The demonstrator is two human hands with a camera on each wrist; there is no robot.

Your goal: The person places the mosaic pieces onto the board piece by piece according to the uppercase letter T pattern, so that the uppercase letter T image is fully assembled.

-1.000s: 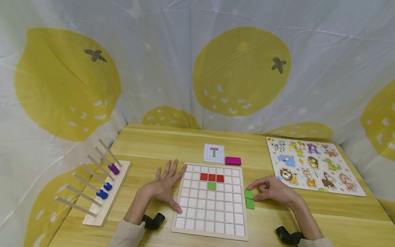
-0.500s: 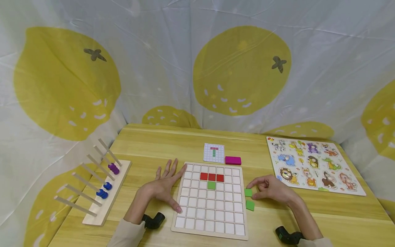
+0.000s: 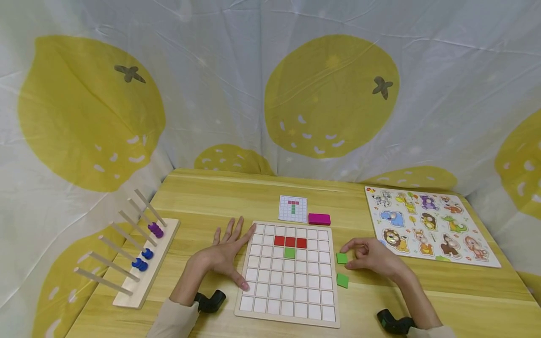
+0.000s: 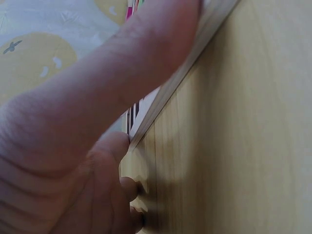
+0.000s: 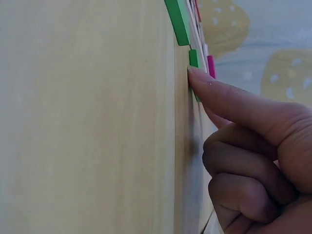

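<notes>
My left hand (image 3: 223,257) rests with fingers spread along the left edge of the wooden grid board (image 3: 287,323), thumb and index fingertip touching its frame. On the board lie three red tiles (image 3: 289,242) in a row, with one green tile (image 3: 289,253) beneath the middle one. Off the board's right edge, my right hand (image 3: 372,258) pinches a loose green tile (image 3: 342,258) between thumb and index finger; its other fingers are curled in the right wrist view. A second loose green tile (image 3: 343,280) lies nearer on the table, apart from the first.
Behind the board lie a pattern card (image 3: 293,209) with a red and green T and a magenta block (image 3: 319,219). A wooden peg rack (image 3: 162,253) with several beads stands left. An animal puzzle board (image 3: 431,227) lies at right. A lemon-print curtain (image 3: 236,94) hangs behind.
The farther loose green tile has slid away from the nearer one, toward the back, with my right hand following. The gap between them has grown. My left hand stays put.
</notes>
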